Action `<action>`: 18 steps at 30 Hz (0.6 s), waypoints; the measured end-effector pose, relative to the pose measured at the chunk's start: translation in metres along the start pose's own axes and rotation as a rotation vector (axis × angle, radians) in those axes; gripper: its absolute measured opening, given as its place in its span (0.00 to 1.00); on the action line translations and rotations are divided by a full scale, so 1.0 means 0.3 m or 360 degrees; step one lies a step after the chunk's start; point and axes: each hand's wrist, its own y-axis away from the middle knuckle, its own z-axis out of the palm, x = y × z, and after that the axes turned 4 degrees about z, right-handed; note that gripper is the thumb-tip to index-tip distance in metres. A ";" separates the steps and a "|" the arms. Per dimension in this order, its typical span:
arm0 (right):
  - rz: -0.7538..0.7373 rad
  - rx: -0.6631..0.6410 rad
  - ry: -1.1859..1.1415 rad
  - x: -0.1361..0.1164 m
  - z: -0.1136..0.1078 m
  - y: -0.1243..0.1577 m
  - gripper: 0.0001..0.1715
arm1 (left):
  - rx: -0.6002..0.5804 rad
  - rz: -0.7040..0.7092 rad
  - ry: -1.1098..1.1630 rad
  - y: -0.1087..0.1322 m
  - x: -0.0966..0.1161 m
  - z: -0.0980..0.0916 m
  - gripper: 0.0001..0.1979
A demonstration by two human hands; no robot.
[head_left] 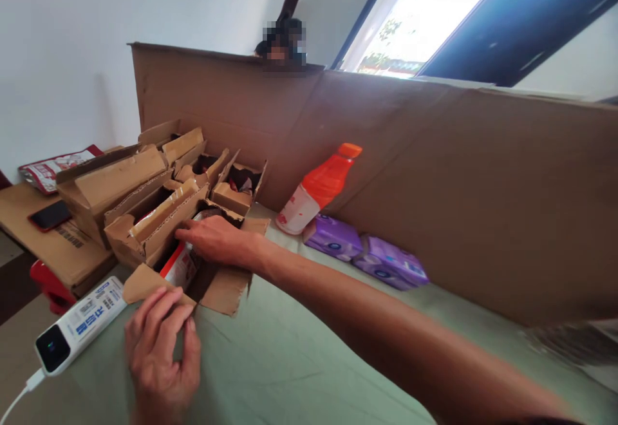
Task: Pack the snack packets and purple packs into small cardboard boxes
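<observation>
The right hand (219,239) reaches into the nearest open cardboard box (226,291), its fingers curled at the upper edge of a red-and-white packet (179,265) that stands inside; whether they grip it or only touch it I cannot tell, since the fingertips are partly hidden. The left hand (161,348) is at the near end of the same box, its fingers loosely bent and the thumb apart from them, with fingertips touching the box's folded-out flap (145,281). Just beyond and to the left stand more open cartons (120,180) close together, some with packets in them. At far left, a red-trimmed pouch (48,170) and a dark phone (49,216) lie by the cartons, the phone on a flat cardboard surface (22,203). A white device (80,325) with a cable (19,394) plugged into its end lies left of the left hand. To the right, an orange bottle (316,193) stands on the green cloth (275,360) before a tall cardboard panel (434,187), and two purple packs (333,237) lie end to end just beside it.
</observation>
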 end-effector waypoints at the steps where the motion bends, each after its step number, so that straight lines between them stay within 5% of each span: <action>1: -0.0017 -0.0005 0.0010 -0.004 -0.001 -0.012 0.20 | -0.0033 0.0012 0.0032 -0.009 0.002 0.000 0.11; 7: -0.0049 -0.0004 0.0015 -0.012 -0.019 -0.004 0.14 | -0.0133 0.0119 0.0201 -0.032 0.005 0.024 0.18; 11: 0.0151 0.0136 -0.0009 0.005 -0.090 0.047 0.13 | -0.0106 0.0142 0.0185 -0.024 -0.016 0.040 0.19; 18: 0.0622 0.1369 -0.0637 0.116 -0.328 0.302 0.08 | -0.0132 0.0230 0.0084 -0.054 -0.042 0.050 0.15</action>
